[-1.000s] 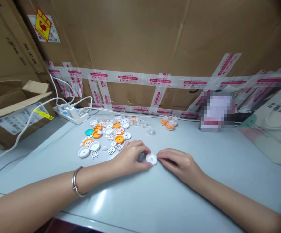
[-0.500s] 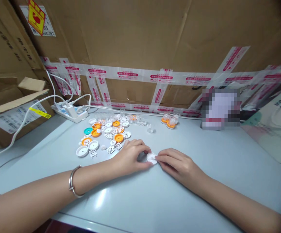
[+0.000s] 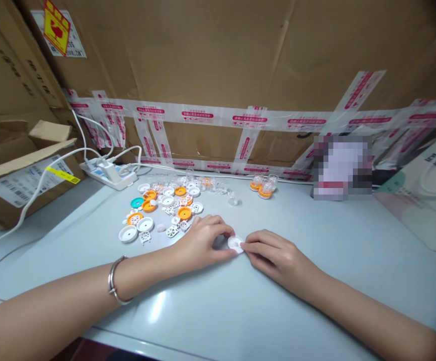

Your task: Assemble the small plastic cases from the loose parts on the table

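Right hand (image 3: pixel 280 254) shifted onto white disc (image 3: pixel 234 243) | left hand (image 3: pixel 204 239) pinching disc | right's grip: cannot tell

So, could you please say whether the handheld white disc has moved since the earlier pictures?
No; judged against the nearest orange wheel, the white disc shows no clear shift.

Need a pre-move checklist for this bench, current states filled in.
1. Left hand gripping the white round part: ok, thumb and finger at its rim.
2. Right hand at that part: ok, fingertips at its right edge.
3. Inside of the part properly seated: cannot tell, too small.
4. Orange-based pieces apart from both hands: ok, farther back, near the cardboard.
5. White cable off the hands: ok, far left.
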A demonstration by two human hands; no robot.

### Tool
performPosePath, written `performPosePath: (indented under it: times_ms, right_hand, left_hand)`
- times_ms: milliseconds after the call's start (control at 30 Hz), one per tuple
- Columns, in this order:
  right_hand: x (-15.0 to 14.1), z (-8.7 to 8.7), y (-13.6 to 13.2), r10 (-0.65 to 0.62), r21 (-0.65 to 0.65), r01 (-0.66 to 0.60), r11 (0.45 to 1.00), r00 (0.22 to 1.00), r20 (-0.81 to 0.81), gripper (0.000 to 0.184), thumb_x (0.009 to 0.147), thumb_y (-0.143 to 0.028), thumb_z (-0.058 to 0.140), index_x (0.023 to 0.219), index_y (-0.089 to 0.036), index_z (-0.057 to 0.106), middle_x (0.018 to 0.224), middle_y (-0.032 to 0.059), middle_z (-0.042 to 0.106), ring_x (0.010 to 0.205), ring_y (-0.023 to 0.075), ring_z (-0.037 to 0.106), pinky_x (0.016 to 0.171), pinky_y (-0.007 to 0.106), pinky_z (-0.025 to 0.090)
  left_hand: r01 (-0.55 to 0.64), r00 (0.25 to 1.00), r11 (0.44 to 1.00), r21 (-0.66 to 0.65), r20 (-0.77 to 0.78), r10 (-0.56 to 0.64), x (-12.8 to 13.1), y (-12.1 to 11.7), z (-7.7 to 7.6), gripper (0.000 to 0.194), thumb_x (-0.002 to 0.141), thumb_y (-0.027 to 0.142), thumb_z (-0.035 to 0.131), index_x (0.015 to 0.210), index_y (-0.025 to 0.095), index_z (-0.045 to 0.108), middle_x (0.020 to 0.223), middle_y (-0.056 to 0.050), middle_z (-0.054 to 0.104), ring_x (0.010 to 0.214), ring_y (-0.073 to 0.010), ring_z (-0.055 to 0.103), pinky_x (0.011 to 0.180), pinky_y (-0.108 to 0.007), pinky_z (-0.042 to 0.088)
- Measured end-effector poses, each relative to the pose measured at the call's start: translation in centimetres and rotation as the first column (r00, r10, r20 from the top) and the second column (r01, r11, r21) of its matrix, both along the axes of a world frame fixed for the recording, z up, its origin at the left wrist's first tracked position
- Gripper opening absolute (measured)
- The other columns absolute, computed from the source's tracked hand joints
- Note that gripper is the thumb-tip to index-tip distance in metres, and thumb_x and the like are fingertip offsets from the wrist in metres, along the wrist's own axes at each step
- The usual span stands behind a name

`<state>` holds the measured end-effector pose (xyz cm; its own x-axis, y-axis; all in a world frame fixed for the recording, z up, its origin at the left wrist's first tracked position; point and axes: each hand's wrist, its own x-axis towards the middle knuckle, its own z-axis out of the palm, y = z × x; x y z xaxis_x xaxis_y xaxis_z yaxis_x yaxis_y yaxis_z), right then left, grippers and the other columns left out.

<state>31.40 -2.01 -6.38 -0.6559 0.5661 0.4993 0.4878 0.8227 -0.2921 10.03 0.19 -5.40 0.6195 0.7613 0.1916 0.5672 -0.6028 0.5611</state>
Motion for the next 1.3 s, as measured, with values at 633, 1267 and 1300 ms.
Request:
performPosePath:
  times_ms: [633, 1267, 1300]
  right_hand:
    - [-0.4, 0.6, 0.5, -0.107, -0.359, 0.044, 0.932, 0.982, -0.156, 0.015, 0.078, -0.018, 0.062, 0.093, -0.02, 0.063, 0.093, 0.0054, 0.067, 0.086, 0.0163, 0.063, 0.078, 0.027, 0.05]
    - [-0.5, 0.9, 0.7, -0.149, -0.493, 0.086, 0.866, 0.985, -0.09, 0.027, 0.076, -0.02, 0.061, 0.103, -0.021, 0.058, 0.101, 0.0043, 0.066, 0.094, 0.0193, 0.062, 0.085, 0.033, 0.049]
    - [-0.6, 0.9, 0.7, -0.149, -0.49, 0.087, 0.867, 0.985, -0.087, 0.028, 0.076, -0.02, 0.061, 0.104, -0.021, 0.058, 0.102, 0.0046, 0.065, 0.096, 0.0196, 0.061, 0.086, 0.034, 0.048]
  left_hand:
    - [0.023, 1.0, 1.0, 0.01, 0.005, -0.023, -0.1, -0.1, 0.1, 0.025, 0.081, 0.034, 0.06, 0.103, 0.022, 0.061, 0.097, -0.003, 0.06, 0.093, -0.0188, 0.053, 0.082, -0.032, 0.035]
    - [0.0, 1.0, 0.999, 0.034, 0.01, -0.001, -0.2, 0.1, -0.2, 0.035, 0.075, 0.046, 0.065, 0.101, 0.022, 0.064, 0.093, -0.004, 0.062, 0.091, -0.0195, 0.055, 0.079, -0.031, 0.036]
    - [-0.001, 1.0, 0.999, 0.039, 0.009, 0.001, -0.2, 0.1, -0.4, 0.036, 0.074, 0.047, 0.065, 0.101, 0.023, 0.064, 0.094, -0.004, 0.062, 0.09, -0.0197, 0.055, 0.079, -0.031, 0.036]
